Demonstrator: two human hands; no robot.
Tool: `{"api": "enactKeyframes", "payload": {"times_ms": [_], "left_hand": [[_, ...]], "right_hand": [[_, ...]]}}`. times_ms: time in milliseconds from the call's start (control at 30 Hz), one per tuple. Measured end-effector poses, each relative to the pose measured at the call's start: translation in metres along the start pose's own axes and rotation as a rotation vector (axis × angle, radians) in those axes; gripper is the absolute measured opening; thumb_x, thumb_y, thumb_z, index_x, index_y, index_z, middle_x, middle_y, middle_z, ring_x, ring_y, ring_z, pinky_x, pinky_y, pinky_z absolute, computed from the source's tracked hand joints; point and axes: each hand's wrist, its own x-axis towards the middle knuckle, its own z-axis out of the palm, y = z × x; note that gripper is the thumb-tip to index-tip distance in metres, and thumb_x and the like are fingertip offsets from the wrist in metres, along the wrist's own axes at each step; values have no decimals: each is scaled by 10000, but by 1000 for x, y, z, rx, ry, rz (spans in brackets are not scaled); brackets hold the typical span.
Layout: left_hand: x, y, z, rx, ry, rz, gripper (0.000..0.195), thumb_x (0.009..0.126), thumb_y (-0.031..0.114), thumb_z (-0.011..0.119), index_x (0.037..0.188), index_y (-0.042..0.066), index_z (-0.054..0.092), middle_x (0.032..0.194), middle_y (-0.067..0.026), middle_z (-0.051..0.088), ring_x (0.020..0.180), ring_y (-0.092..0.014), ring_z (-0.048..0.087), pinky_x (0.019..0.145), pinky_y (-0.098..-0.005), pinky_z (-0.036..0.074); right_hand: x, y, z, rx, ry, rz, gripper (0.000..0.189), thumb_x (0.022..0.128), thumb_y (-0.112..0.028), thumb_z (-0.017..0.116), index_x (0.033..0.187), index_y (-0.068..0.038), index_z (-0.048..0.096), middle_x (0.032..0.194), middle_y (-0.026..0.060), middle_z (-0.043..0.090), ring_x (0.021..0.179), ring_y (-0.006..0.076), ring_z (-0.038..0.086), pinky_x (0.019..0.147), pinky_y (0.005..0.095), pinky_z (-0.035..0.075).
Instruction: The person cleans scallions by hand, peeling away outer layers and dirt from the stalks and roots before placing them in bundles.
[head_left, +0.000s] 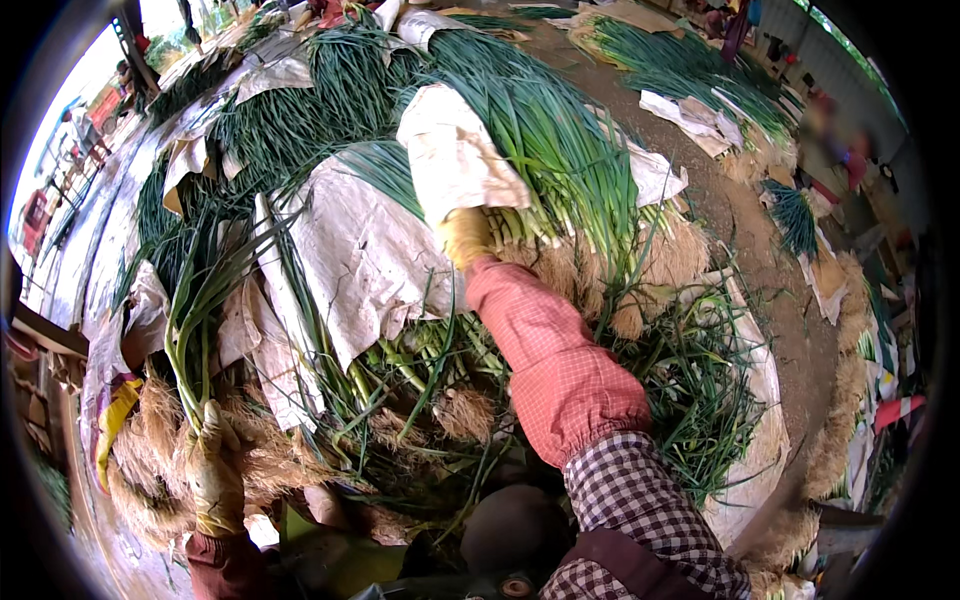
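Observation:
My left hand (214, 457), in a yellowed glove, grips a few spring onion stalks (184, 360) near their lower ends, with the long green leaves rising upward. Tan fibrous roots (161, 420) spread around that hand. Stretched far forward, my right hand (463, 234) wears a yellow glove below a red checked sleeve. Its fingers are hidden under the near edge of a white woven sheet (457, 150), so I cannot tell what they hold. Right beside it lies a large heap of spring onions (555, 142), pale stems and roots towards me.
Another pale sheet (367, 247) covers stalks between my hands. Loose green leaves (697, 375) pile up at my right. Beyond a brown earth strip (787, 292) lie more onion bundles (697, 67), and blurred people sit at the far right. Someone (86, 131) stands outside at the far left.

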Motion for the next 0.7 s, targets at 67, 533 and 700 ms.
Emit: {"api": "enactKeyframes", "payload": {"times_ms": [67, 533, 700], "left_hand": [[-2, 4, -5, -46, -56, 16, 254, 868, 294, 489, 736, 79, 467, 627, -17, 387, 639, -166, 466, 601, -347, 435], [-27, 48, 115, 55, -215, 274, 324, 884, 257, 475, 649, 34, 481, 753, -121, 571, 709, -200, 571, 658, -300, 468], [34, -13, 219, 44, -350, -29, 355, 884, 310, 463, 673, 32, 532, 764, -110, 605, 698, -190, 576, 589, -288, 477]], "right_hand": [[-37, -32, 20, -687, -361, -308, 52, 675, -60, 606, 712, -94, 617, 622, 23, 548, 620, 172, 547, 603, 317, 444], [-130, -38, -12, -793, -271, -701, 86, 683, -126, 536, 640, -127, 610, 578, 3, 555, 580, 164, 555, 518, 332, 398], [-174, -25, -17, -697, -448, -498, 109, 718, -147, 518, 662, -72, 575, 590, 47, 535, 582, 195, 549, 556, 328, 450]]}}
